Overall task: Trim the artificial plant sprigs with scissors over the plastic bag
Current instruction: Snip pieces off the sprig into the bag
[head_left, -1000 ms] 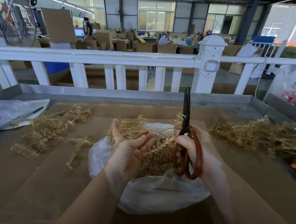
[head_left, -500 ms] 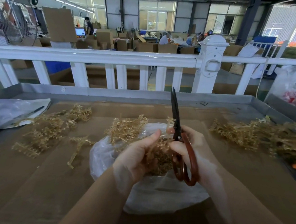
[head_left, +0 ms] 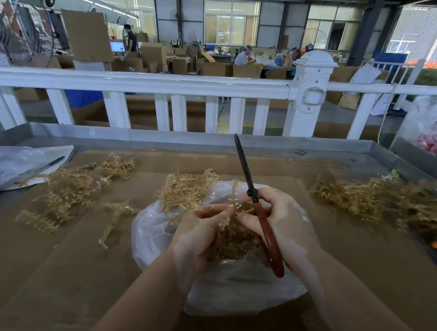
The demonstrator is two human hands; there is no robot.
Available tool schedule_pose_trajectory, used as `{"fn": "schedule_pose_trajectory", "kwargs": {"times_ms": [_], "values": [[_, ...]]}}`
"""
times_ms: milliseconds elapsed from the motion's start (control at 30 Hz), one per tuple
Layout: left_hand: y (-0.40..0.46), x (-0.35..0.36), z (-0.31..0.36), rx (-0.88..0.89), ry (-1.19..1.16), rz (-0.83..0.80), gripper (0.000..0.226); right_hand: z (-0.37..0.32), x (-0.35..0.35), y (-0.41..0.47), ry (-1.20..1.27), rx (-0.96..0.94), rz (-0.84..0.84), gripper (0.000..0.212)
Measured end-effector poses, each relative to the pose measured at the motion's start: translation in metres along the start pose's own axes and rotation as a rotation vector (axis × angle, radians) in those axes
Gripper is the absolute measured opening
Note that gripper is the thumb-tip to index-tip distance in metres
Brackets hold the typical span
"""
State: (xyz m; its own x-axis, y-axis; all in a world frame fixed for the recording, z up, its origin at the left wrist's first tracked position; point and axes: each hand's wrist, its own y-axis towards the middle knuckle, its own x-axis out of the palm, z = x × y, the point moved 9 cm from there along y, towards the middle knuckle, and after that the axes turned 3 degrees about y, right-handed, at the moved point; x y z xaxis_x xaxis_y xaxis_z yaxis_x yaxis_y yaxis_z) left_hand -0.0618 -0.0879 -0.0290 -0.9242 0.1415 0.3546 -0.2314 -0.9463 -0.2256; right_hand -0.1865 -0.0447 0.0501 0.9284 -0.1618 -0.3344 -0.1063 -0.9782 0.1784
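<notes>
A clear plastic bag (head_left: 155, 235) lies open on the cardboard-covered table, holding a heap of golden trimmings (head_left: 235, 241). Over it my left hand (head_left: 201, 233) has its fingers curled round a golden sprig (head_left: 236, 205). My right hand (head_left: 279, 220) grips the red-handled scissors (head_left: 266, 236), whose dark blades are closed and point up and away. Both hands meet at the sprig above the bag. More golden sprigs (head_left: 185, 190) rest on the bag's far rim.
Loose golden sprigs (head_left: 68, 192) lie scattered at the left, and a larger pile (head_left: 383, 201) lies at the right. A flat plastic sheet (head_left: 12, 165) sits far left. A raised metal table edge (head_left: 185, 139) and a white railing (head_left: 156, 84) close the far side.
My left hand, open with the palm up a second ago, has closed on a sprig. The right hand with the scissors has moved left to meet it, blades tilting leftward.
</notes>
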Motion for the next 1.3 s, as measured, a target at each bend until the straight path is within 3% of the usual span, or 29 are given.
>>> {"fn": "schedule_pose_trajectory", "kwargs": {"times_ms": [167, 367, 767, 1300], "values": [[0.005, -0.021, 0.011, 0.11, -0.038, 0.2, 0.005, -0.005, -0.004, -0.002, -0.25, -0.127, 0.045, 0.01], [0.002, -0.025, 0.003, 0.062, -0.175, 0.196, 0.003, 0.009, 0.003, -0.009, -0.452, -0.176, 0.064, 0.018], [0.002, -0.032, -0.001, 0.086, -0.256, 0.202, 0.01, 0.036, 0.02, -0.013, -0.588, -0.229, -0.035, 0.034], [0.001, -0.037, -0.003, 0.111, -0.361, 0.263, 0.012, 0.034, 0.022, -0.018, -0.601, -0.24, -0.096, 0.027]]}}
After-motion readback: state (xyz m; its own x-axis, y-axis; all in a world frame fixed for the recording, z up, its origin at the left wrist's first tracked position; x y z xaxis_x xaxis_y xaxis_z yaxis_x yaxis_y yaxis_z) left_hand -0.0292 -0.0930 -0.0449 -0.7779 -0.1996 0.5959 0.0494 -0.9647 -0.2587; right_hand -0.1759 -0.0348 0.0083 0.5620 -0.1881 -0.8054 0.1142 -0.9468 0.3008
